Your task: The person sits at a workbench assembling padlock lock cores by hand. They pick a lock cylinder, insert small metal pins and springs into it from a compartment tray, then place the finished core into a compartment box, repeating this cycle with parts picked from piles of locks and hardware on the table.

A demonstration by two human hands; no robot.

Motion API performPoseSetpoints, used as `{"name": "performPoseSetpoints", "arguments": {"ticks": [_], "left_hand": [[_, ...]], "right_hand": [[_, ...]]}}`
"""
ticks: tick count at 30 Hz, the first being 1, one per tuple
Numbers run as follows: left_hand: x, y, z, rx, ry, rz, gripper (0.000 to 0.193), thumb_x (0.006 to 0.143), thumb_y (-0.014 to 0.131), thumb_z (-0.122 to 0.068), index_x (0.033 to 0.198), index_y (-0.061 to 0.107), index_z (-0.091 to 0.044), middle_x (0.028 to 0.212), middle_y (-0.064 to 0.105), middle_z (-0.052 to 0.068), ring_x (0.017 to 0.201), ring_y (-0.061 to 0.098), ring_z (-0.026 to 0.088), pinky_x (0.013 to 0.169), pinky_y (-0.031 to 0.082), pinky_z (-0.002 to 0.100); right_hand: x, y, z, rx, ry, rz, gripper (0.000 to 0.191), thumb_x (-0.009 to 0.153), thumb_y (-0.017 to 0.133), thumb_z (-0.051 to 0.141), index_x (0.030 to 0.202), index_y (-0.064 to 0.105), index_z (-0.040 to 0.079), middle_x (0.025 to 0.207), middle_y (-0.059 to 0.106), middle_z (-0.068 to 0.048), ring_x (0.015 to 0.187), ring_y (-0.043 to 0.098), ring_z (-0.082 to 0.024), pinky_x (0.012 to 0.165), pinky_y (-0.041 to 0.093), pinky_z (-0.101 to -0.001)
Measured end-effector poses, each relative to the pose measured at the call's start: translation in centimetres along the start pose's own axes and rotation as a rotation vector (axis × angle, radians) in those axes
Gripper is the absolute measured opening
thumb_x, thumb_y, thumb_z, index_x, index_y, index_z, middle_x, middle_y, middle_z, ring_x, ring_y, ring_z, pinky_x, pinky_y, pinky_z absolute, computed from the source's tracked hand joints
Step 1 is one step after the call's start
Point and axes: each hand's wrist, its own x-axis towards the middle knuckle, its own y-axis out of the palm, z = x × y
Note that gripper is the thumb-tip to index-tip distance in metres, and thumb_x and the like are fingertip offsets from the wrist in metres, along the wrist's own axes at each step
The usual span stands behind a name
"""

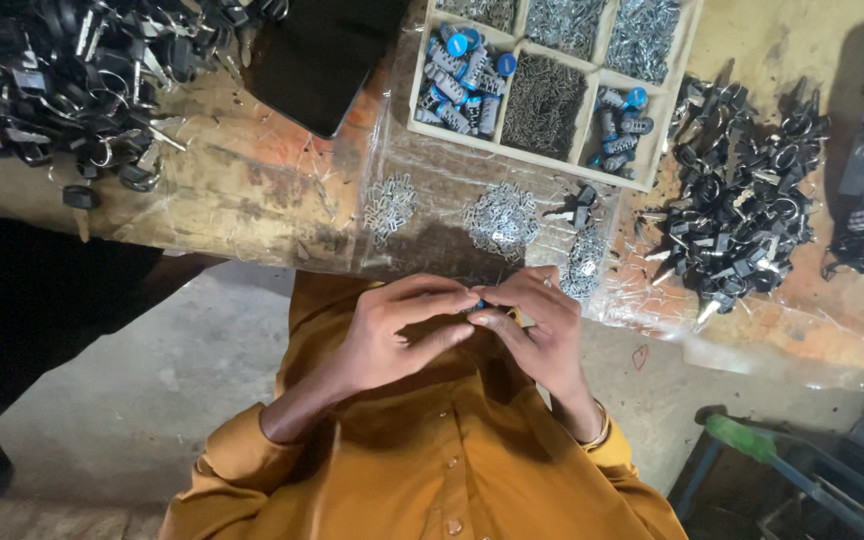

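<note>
Both grips, left hand [392, 335] and right hand [542, 325], pinch one small blue-tipped part [478, 303] between fingertips. Beyond lie glinting metal piece heaps [500, 217] on crinkled plastic sheet [432, 180] over the worn wooden tabletop [242, 190].

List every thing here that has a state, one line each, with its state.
left hand: closed with the right around a small blue part
right hand: fingertips pinching the same part
small blue part: held, mostly hidden
wooden tray: open, compartments filled
blue-capped cylinders: heaped in a compartment
small metal pieces: loose piles on plastic sheet
black keys: piled on the bench
</note>
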Motion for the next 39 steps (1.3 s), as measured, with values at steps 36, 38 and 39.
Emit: {"name": "performPoseSetpoints", "arguments": {"ticks": [36, 38, 39], "left_hand": [[0.1, 1.6, 1.0, -0.751, -0.588, -0.153, 0.048, 0.089, 0.076, 0.004, 0.079, 0.032, -0.012, 0.103, 0.079, 0.021, 0.104, 0.075, 0.019, 0.074, 0.065, 0.025], [0.2, 1.2, 1.0, -0.649, -0.538, -0.097, 0.050, 0.089, 0.077, 0.005, 0.079, 0.031, -0.012, 0.100, 0.077, 0.021, 0.108, 0.075, 0.019, 0.074, 0.064, 0.025], [0.1, 1.0, 0.9, -0.599, -0.516, -0.070, 0.050, 0.089, 0.077, 0.005, 0.080, 0.031, -0.012, 0.098, 0.077, 0.021, 0.110, 0.075, 0.019, 0.074, 0.063, 0.024]], "right_hand": [[-0.8, 0.4, 0.4, -0.238, -0.303, -0.042, 0.030, 0.080, 0.083, 0.003, 0.108, 0.073, -0.003, 0.100, 0.071, -0.012, 0.090, 0.069, -0.027, 0.082, 0.053, -0.0360], [-0.8, 0.3, 0.3, -0.214, -0.280, -0.048, 0.030, 0.080, 0.082, 0.001, 0.108, 0.073, -0.003, 0.100, 0.071, -0.012, 0.090, 0.070, -0.027, 0.081, 0.053, -0.0358], [-0.9, 0.3, 0.2, -0.190, -0.268, -0.039, 0.030, 0.080, 0.082, 0.001, 0.108, 0.073, -0.002, 0.100, 0.071, -0.011, 0.090, 0.069, -0.027, 0.083, 0.053, -0.0365]]}}
